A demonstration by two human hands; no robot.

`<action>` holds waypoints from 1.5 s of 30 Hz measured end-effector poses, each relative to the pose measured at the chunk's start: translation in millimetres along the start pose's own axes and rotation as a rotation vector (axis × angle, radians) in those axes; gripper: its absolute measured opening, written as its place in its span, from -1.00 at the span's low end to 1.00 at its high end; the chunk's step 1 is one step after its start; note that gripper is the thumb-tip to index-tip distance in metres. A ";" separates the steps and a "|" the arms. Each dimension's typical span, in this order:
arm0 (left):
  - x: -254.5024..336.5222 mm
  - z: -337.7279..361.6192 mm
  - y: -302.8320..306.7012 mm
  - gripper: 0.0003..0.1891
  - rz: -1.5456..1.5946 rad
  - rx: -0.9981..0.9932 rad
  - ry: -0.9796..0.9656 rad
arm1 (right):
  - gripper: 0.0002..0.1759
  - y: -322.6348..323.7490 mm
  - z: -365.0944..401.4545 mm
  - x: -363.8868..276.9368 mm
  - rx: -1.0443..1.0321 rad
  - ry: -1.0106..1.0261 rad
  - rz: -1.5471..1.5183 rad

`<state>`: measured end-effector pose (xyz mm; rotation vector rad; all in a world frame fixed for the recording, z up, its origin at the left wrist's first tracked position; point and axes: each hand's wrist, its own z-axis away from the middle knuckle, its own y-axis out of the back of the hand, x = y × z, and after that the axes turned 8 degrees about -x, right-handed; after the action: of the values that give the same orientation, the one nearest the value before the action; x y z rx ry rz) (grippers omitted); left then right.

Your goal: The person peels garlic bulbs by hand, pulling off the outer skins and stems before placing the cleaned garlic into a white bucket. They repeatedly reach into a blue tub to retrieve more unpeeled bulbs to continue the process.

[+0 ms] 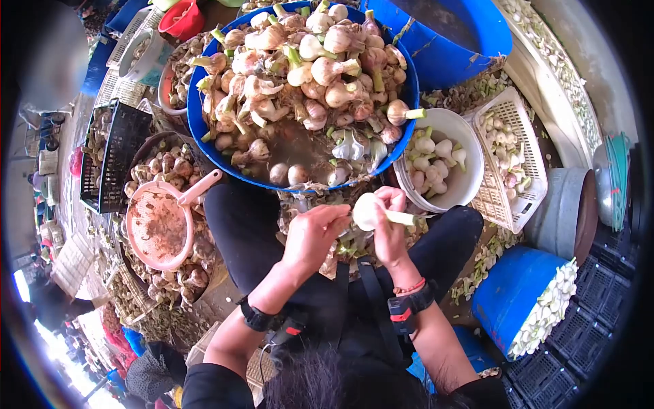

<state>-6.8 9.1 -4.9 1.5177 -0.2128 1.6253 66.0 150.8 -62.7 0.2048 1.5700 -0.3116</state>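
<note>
A pale, smooth garlic bulb (368, 212) with a short green stem is held in my right hand (390, 228), above my lap. Just left of it is my left hand (317, 235), its fingers bent and drawn together beside the bulb; whether something small is between them is hidden. In front of both hands stands a large blue tub (193, 112) heaped with unpeeled garlic bulbs (334, 68), with murky water at its near side. A white bucket (475, 146) holding peeled bulbs (436, 163) is beyond my right knee.
At the left are a pink colander (160, 225) on piled garlic and a black crate (122, 157). To the right stand a cream crate (538, 177), a metal bucket (558, 211) and a tipped blue barrel (511, 286) with pale bulbs. Peelings litter the floor. A person (153, 371) is at lower left.
</note>
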 end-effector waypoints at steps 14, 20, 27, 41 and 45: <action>-19.0 -12.7 -12.3 -0.86 -0.018 -0.078 0.237 | -0.63 12.4 -4.7 -15.9 -0.172 -0.084 -0.403; -69.4 -0.9 -16.2 -0.87 -0.284 -0.317 0.288 | -0.59 38.1 -15.5 -20.0 0.084 -0.089 -0.797; -96.3 -60.0 22.0 -0.83 -0.548 -0.039 -0.071 | -0.29 96.0 -29.4 3.9 0.593 -0.322 -1.490; -65.9 -85.9 33.4 -0.32 0.466 -0.272 0.459 | -0.31 -28.0 -32.9 25.4 -0.142 -0.257 -0.300; -56.9 -66.2 30.9 -0.31 0.215 -0.151 0.313 | -0.47 -25.9 -37.4 6.6 -0.074 -0.296 -0.529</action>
<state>-83.1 6.7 -57.3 1.1396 -0.3264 1.9451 22.1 138.0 -67.3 -0.3111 1.3178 -0.6631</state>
